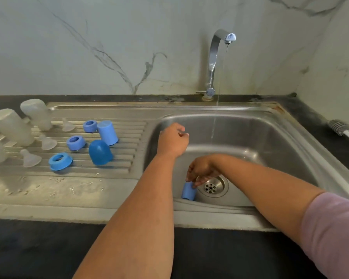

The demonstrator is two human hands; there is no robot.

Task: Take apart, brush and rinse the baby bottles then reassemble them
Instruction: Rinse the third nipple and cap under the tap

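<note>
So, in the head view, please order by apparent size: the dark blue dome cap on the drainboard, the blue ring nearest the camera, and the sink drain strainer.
1. Dark blue dome cap, clearly largest.
2. Sink drain strainer and nearest blue ring look alike; the wide-angle lens makes ranking them unsure.

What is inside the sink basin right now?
In the sink: a blue cap gripped by the right hand, the drain, and falling tap water. The arms hide part of the basin floor.
</note>
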